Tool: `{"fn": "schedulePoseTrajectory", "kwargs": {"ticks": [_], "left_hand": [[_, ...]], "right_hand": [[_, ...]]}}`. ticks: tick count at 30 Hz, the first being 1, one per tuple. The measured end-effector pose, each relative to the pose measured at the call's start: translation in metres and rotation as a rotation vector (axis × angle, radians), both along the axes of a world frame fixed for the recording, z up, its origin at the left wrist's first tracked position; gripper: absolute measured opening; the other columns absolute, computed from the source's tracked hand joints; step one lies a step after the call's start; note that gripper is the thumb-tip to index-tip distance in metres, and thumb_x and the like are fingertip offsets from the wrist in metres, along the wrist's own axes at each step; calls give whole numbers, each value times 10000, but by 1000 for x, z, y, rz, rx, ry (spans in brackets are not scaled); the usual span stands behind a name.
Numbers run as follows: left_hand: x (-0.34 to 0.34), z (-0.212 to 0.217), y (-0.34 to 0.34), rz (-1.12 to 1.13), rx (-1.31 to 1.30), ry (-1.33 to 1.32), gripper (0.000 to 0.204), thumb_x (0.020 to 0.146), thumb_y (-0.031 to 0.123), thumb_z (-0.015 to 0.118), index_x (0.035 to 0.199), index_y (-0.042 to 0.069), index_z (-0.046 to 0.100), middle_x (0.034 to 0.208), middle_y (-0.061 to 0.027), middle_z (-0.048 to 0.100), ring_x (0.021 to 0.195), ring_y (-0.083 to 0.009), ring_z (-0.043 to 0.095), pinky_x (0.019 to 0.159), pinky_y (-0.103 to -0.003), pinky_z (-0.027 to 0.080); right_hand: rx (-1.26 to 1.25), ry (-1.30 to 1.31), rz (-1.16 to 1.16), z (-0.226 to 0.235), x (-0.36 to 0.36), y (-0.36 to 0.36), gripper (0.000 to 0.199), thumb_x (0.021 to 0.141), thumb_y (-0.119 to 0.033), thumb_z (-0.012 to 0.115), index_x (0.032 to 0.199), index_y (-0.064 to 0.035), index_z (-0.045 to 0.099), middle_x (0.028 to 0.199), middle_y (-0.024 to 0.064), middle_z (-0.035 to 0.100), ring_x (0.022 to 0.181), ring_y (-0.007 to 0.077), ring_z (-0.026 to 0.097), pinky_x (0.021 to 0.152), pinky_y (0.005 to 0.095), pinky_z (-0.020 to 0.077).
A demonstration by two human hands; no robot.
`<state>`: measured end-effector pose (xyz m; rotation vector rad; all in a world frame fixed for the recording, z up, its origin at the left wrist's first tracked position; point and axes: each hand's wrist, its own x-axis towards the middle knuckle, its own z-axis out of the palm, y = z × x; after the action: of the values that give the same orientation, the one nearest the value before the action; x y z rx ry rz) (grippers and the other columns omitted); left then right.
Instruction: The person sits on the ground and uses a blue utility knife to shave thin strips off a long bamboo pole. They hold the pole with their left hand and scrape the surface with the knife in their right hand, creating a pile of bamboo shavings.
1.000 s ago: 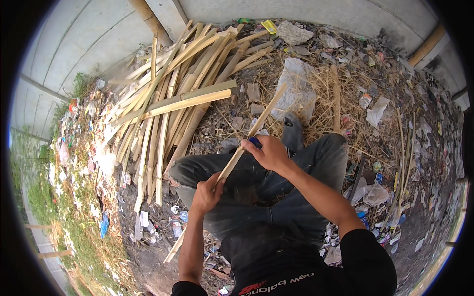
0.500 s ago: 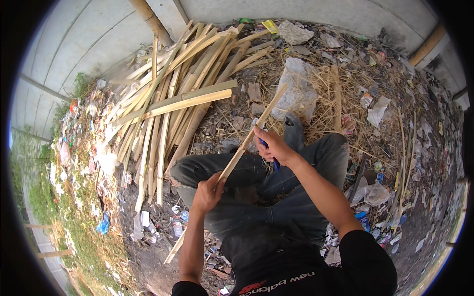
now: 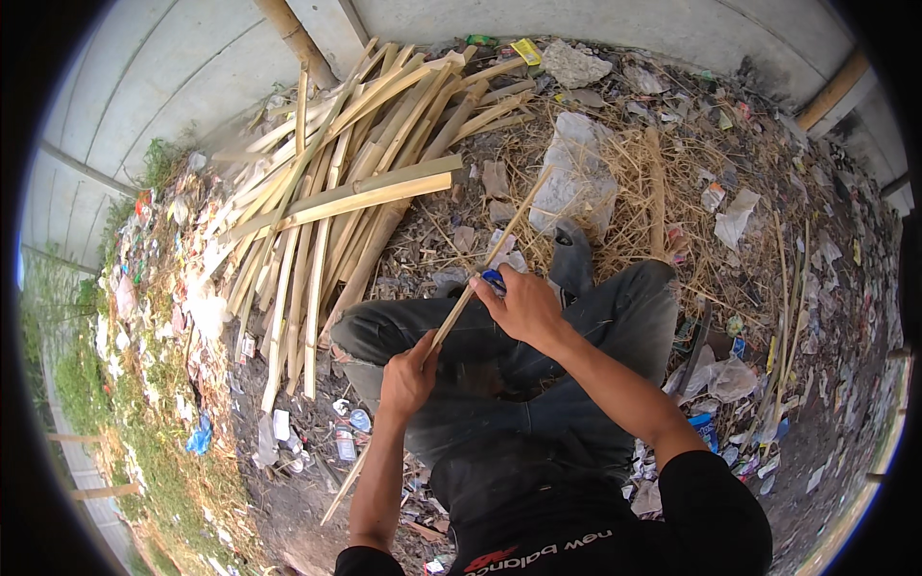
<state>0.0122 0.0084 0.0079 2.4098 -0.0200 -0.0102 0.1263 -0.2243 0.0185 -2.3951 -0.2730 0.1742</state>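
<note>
Now, seated cross-legged, the left hand clamps the thin bamboo strip low across the lap to steady it, while the right hand, wrapped around a blue-handled knife, bears on it higher up, beside the pile of split bamboo.

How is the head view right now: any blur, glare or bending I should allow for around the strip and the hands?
Head view: even daylight, no glare; the strip and both hands, left and right, look sharp; fisheye bends the wall lines toward the rim; black corners frame the picture.
</note>
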Motion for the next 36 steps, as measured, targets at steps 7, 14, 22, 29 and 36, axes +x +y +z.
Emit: {"fn": "schedulePoseTrajectory", "kwargs": {"ticks": [7, 14, 22, 29, 36], "left_hand": [[-1, -3, -1, -19, 25, -39, 299, 1023, 118, 670, 1307, 29, 701, 842, -239, 730, 777, -416, 750, 670, -457, 564], [0, -8, 4, -35, -12, -31, 306, 1030, 115, 664, 1315, 4, 688, 792, -224, 717, 739, -384, 756, 658, -430, 563], [0, 1, 3, -5, -13, 5, 307, 1036, 121, 659, 1323, 15, 683, 771, -212, 715, 736, -379, 758, 662, -425, 566], [-4, -3, -6, 32, 163, -36, 332, 1035, 168, 666, 1364, 123, 684, 899, -207, 750, 797, -425, 744, 667, -481, 573], [-9, -7, -11, 41, 281, -27, 352, 1029, 196, 680, 1380, 172, 688, 898, -187, 754, 788, -413, 742, 645, -498, 577]], "right_hand": [[169, 132, 28, -24, 8, -1, 699, 1058, -616, 531, 801, 5, 724, 704, 242, 701, 705, 466, 706, 647, 537, 541], [734, 916, 240, -52, 40, -24, 678, 1066, -595, 554, 739, -13, 673, 529, 72, 529, 521, 245, 551, 553, 426, 444], [491, 50, -15, -12, 15, -9, 512, 1001, -503, 698, 889, -5, 659, 646, 61, 573, 571, 209, 569, 562, 366, 419], [339, -53, -15, -9, 13, -5, 493, 965, -493, 739, 873, -8, 725, 642, 148, 644, 592, 360, 650, 595, 446, 500], [267, 13, 75, -14, 28, -3, 418, 950, -367, 771, 797, 18, 720, 664, 213, 639, 614, 413, 627, 591, 483, 479]]}}
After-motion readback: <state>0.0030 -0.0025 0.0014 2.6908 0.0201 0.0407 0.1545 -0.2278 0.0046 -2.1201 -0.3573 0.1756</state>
